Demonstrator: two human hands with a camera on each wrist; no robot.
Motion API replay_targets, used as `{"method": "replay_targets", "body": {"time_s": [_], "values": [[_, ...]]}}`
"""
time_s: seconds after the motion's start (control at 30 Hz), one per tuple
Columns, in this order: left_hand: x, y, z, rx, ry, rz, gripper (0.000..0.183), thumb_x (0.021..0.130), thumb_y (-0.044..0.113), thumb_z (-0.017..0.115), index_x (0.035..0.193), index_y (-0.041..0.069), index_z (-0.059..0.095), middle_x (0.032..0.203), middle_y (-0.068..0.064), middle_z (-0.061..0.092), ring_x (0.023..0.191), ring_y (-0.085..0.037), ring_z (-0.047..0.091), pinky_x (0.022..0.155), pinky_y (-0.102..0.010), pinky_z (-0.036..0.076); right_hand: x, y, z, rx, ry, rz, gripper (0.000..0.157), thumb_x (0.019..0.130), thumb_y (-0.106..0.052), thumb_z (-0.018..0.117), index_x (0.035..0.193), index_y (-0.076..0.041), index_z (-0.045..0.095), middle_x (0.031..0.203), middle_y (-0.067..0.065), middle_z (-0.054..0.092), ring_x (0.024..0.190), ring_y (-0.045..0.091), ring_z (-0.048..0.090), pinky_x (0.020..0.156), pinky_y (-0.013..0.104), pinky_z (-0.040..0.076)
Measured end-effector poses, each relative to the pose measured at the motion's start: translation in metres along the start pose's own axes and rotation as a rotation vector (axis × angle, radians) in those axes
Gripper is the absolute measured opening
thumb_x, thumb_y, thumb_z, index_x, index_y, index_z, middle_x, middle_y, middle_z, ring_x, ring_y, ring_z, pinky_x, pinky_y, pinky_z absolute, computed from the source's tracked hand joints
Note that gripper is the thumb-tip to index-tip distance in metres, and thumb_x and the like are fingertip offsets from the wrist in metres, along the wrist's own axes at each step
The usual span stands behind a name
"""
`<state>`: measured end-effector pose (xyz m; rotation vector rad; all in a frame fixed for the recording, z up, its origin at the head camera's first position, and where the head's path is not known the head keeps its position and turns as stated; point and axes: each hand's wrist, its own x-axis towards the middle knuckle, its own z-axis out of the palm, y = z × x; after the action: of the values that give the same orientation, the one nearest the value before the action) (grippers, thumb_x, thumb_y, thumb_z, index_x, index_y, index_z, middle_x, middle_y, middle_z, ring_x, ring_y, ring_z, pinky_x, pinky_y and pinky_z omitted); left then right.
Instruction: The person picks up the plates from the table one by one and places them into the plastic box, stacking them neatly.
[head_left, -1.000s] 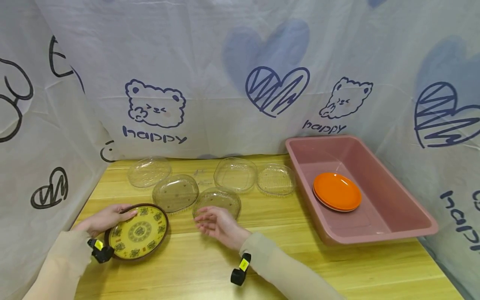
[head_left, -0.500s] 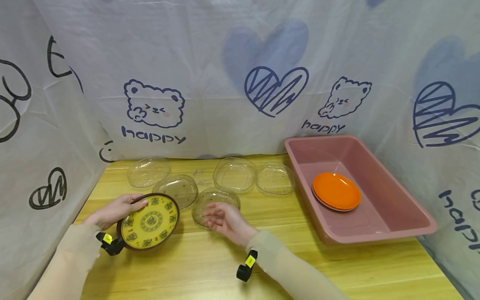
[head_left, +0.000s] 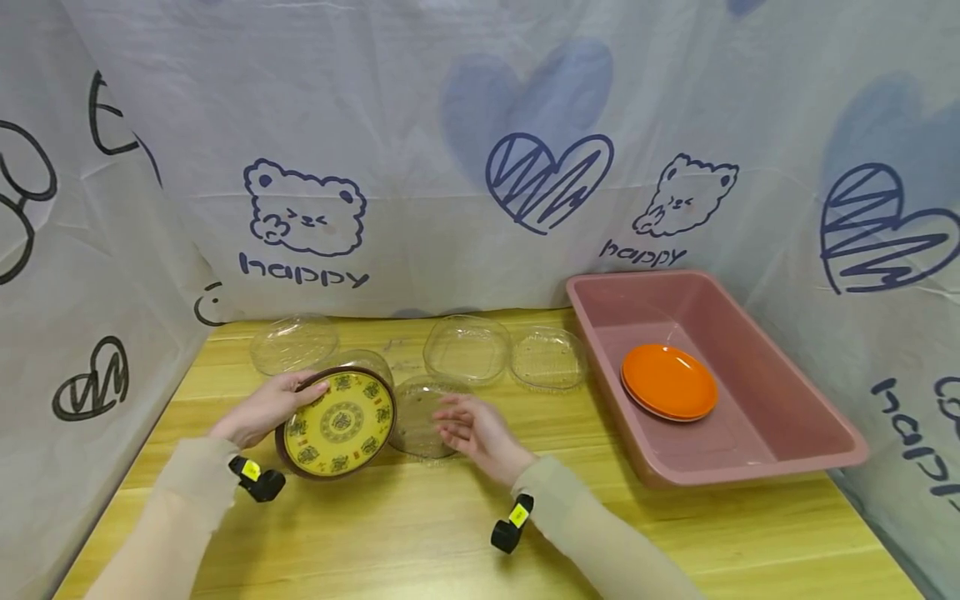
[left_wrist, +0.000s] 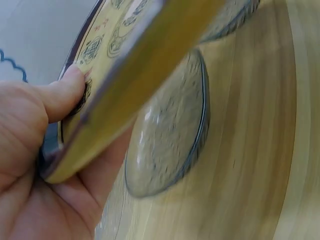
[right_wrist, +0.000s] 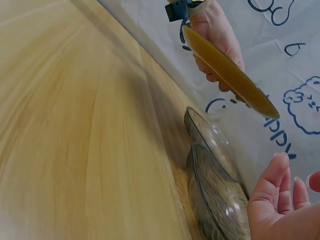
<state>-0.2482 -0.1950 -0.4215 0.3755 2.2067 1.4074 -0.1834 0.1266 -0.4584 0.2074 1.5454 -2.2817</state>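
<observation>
My left hand (head_left: 266,408) holds a yellow patterned plate (head_left: 341,423) with a dark brown rim by its left edge, thumb on top and fingers underneath. The plate is tilted and lifted above the table, as the right wrist view shows. It partly hides a clear plastic dish (head_left: 367,360) behind it. My right hand (head_left: 483,437) has relaxed, slightly bent fingers and holds nothing. It hovers in front of another clear dish (head_left: 420,425), to the right of the yellow plate.
More clear dishes stand along the back of the wooden table, one at the left (head_left: 294,343), one in the middle (head_left: 467,348) and one at the right (head_left: 547,358). A pink basin (head_left: 757,367) at the right contains orange plates (head_left: 669,382). Printed cloth (head_left: 420,150) surrounds the table.
The left hand has lifted the yellow plate and carried it right and away from me, tilting it more. My right hand has shifted a little to the right.
</observation>
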Motion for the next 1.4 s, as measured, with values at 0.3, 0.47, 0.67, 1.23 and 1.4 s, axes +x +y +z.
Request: {"method": "replay_targets", "body": {"time_s": [0.3, 0.47, 0.67, 1.23, 1.4], "values": [[0.017, 0.016, 0.030, 0.037, 0.104, 0.003, 0.059, 0.110, 0.032, 0.040, 0.152, -0.009, 0.032, 0.152, -0.031, 0.042, 0.147, -0.046, 0.033, 0.124, -0.063, 0.020, -0.003, -0.004, -0.016, -0.037, 0.032, -0.031, 0.041, 0.102, -0.009, 0.041, 0.141, 0.004, 0.045, 0.118, 0.012, 0.063, 0.098, 0.015, 0.062, 0.088, 0.022, 0.055], [0.024, 0.022, 0.045, -0.016, 0.146, 0.032, 0.050, 0.110, 0.028, 0.041, 0.148, -0.005, 0.042, 0.136, -0.024, 0.059, 0.118, -0.023, 0.063, 0.111, -0.042, 0.048, -0.004, -0.005, -0.023, -0.039, 0.051, -0.051, 0.042, 0.101, -0.010, 0.040, 0.141, 0.005, 0.043, 0.115, 0.011, 0.063, 0.097, 0.016, 0.062, 0.088, 0.024, 0.055], [0.030, 0.033, 0.062, -0.095, 0.192, 0.028, 0.049, 0.110, 0.029, 0.040, 0.146, -0.004, 0.043, 0.121, -0.016, 0.066, 0.087, -0.003, 0.065, 0.077, -0.021, 0.057, -0.004, -0.007, -0.031, -0.035, 0.078, -0.070, 0.042, 0.103, -0.014, 0.040, 0.141, 0.004, 0.044, 0.119, 0.014, 0.063, 0.097, 0.016, 0.063, 0.086, 0.024, 0.056], [0.049, 0.055, 0.106, -0.270, 0.239, -0.023, 0.052, 0.111, 0.025, 0.034, 0.156, -0.001, 0.028, 0.159, -0.023, 0.035, 0.152, -0.038, 0.028, 0.127, -0.054, 0.024, -0.005, -0.014, -0.046, 0.063, 0.134, -0.071, 0.040, 0.105, -0.028, 0.043, 0.137, -0.004, 0.048, 0.100, 0.001, 0.065, 0.090, 0.015, 0.065, 0.091, 0.031, 0.057], [0.050, 0.059, 0.118, -0.309, 0.251, -0.028, 0.050, 0.112, 0.026, 0.032, 0.155, 0.001, 0.031, 0.150, -0.023, 0.045, 0.144, -0.037, 0.040, 0.125, -0.053, 0.030, -0.008, -0.018, -0.048, 0.092, 0.139, -0.084, 0.041, 0.106, -0.030, 0.042, 0.137, -0.005, 0.045, 0.099, 0.000, 0.064, 0.089, 0.014, 0.064, 0.086, 0.029, 0.057]]}}
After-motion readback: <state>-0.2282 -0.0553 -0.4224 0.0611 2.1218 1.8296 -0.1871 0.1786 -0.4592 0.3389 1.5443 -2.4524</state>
